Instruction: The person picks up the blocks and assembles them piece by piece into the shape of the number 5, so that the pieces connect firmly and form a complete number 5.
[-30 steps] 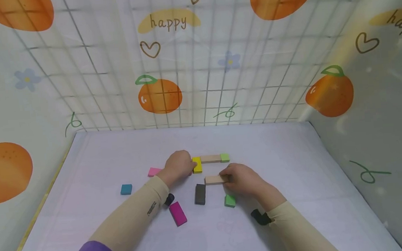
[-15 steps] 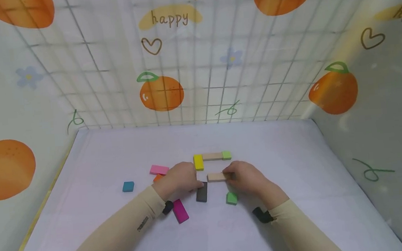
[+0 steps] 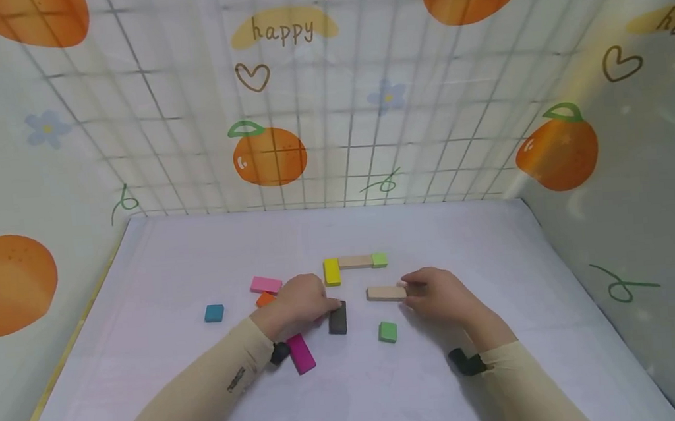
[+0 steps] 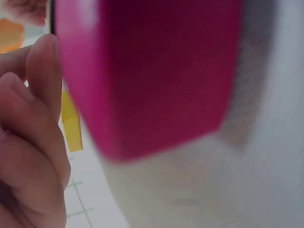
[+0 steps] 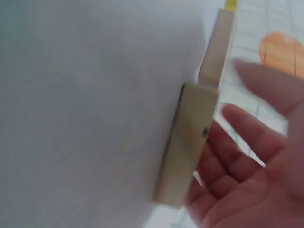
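Observation:
In the head view my left hand [image 3: 301,299] pinches the far left corner of a dark grey rectangular block [image 3: 337,319], which lies flat. Its fingers are curled in the left wrist view, where a magenta block [image 4: 166,80] fills the foreground. My right hand [image 3: 442,295] is at the right end of a plain wooden block [image 3: 386,293]. Seen from the right wrist, the thumb stands away from this wooden block [image 5: 187,142], and the relaxed fingers lie behind it; whether they touch it I cannot tell.
A yellow block [image 3: 332,272], a wooden strip [image 3: 355,262] and a light green block [image 3: 380,260] form a row at the back. A green block [image 3: 387,332] lies in front. Pink [image 3: 266,284], orange [image 3: 265,299] and blue blocks [image 3: 214,313] lie left on the white tabletop [image 3: 197,248].
My left hand has gone from the yellow block to the dark grey block, which has shifted slightly away from me. The plain wooden block has slid right with my right hand, whose thumb has come off it.

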Demonstrator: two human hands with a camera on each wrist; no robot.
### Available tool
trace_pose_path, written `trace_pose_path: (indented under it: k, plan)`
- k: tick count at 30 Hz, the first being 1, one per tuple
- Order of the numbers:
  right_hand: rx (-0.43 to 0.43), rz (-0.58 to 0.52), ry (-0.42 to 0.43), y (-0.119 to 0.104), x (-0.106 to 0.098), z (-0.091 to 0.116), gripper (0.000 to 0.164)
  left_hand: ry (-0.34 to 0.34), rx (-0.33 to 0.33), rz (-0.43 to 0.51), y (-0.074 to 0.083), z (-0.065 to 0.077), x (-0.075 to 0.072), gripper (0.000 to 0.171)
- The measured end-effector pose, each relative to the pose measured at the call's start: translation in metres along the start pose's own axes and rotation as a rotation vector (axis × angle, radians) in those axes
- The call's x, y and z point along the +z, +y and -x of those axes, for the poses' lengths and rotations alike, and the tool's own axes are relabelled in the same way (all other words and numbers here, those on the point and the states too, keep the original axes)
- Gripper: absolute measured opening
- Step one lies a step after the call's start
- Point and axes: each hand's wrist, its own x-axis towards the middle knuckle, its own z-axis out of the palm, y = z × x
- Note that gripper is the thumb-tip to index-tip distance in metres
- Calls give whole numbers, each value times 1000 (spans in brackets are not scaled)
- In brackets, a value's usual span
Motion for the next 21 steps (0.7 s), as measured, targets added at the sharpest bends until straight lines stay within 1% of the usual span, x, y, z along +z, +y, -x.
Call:
trace_pose_path:
  k: [2, 4, 5, 7, 10, 12, 15, 17, 18, 19, 21]
  plan:
    - [65, -167, 16, 4, -4, 2, 54, 1, -17, 44, -4, 2, -2, 43]
    - [100, -327, 38, 8, -8, 4, 61, 0, -8, 72, -7, 5, -3, 38]
    - [106, -379, 46, 10, -9, 4, 65, -3, -6, 83, -8, 6, -3, 35]
    - [118, -433, 45, 14, -10, 6, 71, -3, -1, 97, -10, 7, 0, 30]
    - [112, -418, 34, 24, -11, 6, 77, 16, 6, 81, -9, 8, 5, 33]
    - [99, -397, 35, 31, -11, 7, 79, 37, 5, 28, -7, 7, 10, 41]
    - [83, -345, 23, 36, -13, 9, 78, 70, 33, -83, -4, 7, 14, 60]
    - [86, -293, 4, 38, -15, 10, 76, 86, 49, -140, -2, 8, 17, 75]
    - [88, -265, -2, 38, -15, 10, 75, 95, 63, -166, -1, 10, 17, 79]
    - [92, -236, -9, 38, -15, 9, 73, 101, 72, -180, 0, 11, 17, 80]
    - [97, -198, -13, 38, -16, 7, 70, 104, 79, -198, 1, 13, 18, 75]
